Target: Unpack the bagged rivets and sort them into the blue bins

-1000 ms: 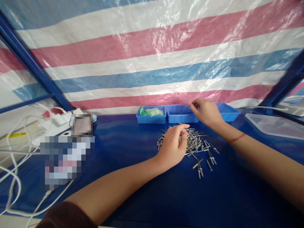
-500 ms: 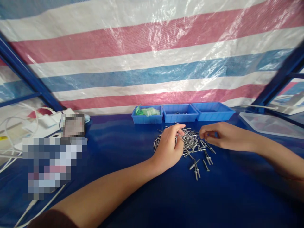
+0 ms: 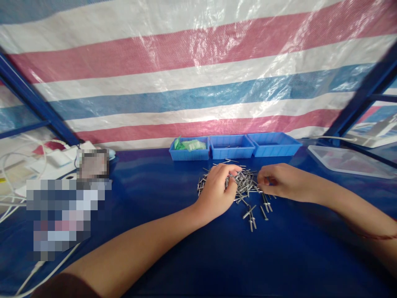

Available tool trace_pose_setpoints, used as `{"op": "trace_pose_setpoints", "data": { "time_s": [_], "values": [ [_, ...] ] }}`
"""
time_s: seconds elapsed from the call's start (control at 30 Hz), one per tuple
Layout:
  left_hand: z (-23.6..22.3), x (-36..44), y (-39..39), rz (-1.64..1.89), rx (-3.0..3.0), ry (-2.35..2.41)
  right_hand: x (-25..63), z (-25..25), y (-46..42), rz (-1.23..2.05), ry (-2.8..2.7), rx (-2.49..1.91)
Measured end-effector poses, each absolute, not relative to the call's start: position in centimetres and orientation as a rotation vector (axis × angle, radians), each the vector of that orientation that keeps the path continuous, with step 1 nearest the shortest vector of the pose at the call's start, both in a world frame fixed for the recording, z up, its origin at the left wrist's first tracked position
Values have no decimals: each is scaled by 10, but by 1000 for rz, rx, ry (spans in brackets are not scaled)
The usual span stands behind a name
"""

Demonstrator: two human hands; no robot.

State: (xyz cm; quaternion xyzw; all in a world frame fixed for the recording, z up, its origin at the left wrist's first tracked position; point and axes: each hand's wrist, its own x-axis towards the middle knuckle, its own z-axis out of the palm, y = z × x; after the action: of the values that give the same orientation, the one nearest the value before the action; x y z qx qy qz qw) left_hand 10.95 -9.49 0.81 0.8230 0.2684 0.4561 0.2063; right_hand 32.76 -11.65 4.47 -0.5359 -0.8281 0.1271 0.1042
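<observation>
A loose heap of silver pop rivets point(image 3: 246, 182) lies on the blue tabletop point(image 3: 198, 256). My left hand point(image 3: 218, 188) rests over the heap's left side, fingers curved and thumb apart from the index finger; its palm side is hidden. At the right edge of the heap, the fingertips of my right hand point(image 3: 277, 181) are pinched together on a rivet, mostly covered by the fingers. Several stray rivets point(image 3: 252, 216) lie in front of the heap. Behind it stands a blue middle bin point(image 3: 232, 153) with a few rivets inside.
A left blue bin point(image 3: 190, 155) holds green plastic packets; a right blue bin point(image 3: 277, 150) adjoins the middle one. At far right lies a clear plastic lid point(image 3: 350, 162). White cables and a power strip point(image 3: 57, 165) crowd the left side. A striped sheet point(image 3: 198, 82) hangs behind.
My right hand has come down from above the middle bin to the heap's right edge and closed there. My left hand has stayed on the heap. The view has shifted slightly.
</observation>
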Motion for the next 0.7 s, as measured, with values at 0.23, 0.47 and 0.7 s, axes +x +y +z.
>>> {"op": "trace_pose_setpoints", "data": {
  "time_s": [0.23, 0.47, 0.7],
  "values": [
    [12, 110, -97, 1279, 2276, 736, 310, 60, -127, 493, -2046, -1473],
    [14, 108, -99, 1343, 2226, 696, 282, 48, -133, 913, -1758, -1299],
    [11, 108, -100, 1403, 2198, 713, 275, 47, -135, 1142, -1581, -1262]
  ]
}}
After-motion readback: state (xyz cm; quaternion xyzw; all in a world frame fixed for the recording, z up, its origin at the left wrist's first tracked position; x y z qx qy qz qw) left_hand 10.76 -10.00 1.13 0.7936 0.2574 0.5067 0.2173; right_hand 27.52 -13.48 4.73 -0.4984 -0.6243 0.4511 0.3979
